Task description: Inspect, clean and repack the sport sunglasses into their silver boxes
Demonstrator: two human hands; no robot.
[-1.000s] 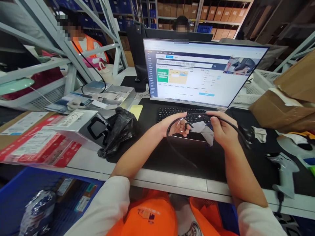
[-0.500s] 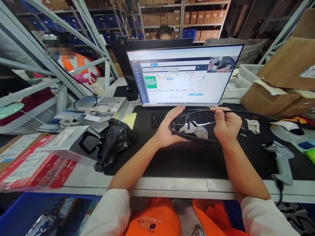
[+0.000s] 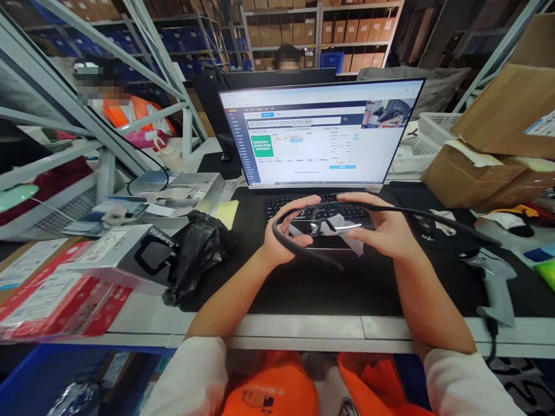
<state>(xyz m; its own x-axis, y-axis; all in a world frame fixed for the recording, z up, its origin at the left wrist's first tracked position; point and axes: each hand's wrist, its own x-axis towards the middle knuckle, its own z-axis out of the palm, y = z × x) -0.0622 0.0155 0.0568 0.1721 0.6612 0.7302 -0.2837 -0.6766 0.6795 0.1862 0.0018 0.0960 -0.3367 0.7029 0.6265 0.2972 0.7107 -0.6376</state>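
Fingers of left hand (image 3: 277,240) and right hand (image 3: 389,231) grip glasses (image 3: 325,224); long axis left-right, temples point rightward.

The desk (image 3: 303,334) carries a black mat (image 3: 303,289) and red package (image 3: 56,309).

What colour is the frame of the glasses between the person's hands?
The glasses frame is black; it shows in the head view, the only one.
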